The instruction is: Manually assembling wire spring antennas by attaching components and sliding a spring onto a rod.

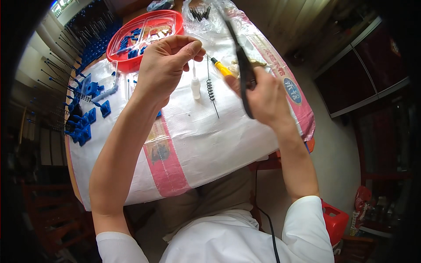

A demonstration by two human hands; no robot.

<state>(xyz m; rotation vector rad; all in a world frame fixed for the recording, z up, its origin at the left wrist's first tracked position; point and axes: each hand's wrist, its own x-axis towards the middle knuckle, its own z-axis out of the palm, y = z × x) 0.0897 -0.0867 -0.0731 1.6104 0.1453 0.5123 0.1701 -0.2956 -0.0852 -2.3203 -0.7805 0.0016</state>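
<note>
White woven plastic sacking (228, 144) with pink printed bands is spread over the tabletop (128, 17). Near the middle, toward the far edge, a black coiled wire (210, 90) is seen with its straight upper end just beside the fingertips of the left hand (169, 63). The left grip is closed in a pinch, thumb against fingers; whether the wire's end is caught in it cannot be told. A long black tool (245, 75), blurred, is gripped by the right hand (266, 98) above the right half. Between the hands, a yellow-and-black handle (222, 69) is partly covered from view, and a white squeeze bottle (195, 89) is stood left of the coil. Toward the far left corner, blue pieces are held by a clear tray (165, 20) in a red basin (127, 66). Blue bases (80, 125) fitted with black wires are crowded along the left edge; black pieces (200, 14) are bagged at the far edge.
</note>
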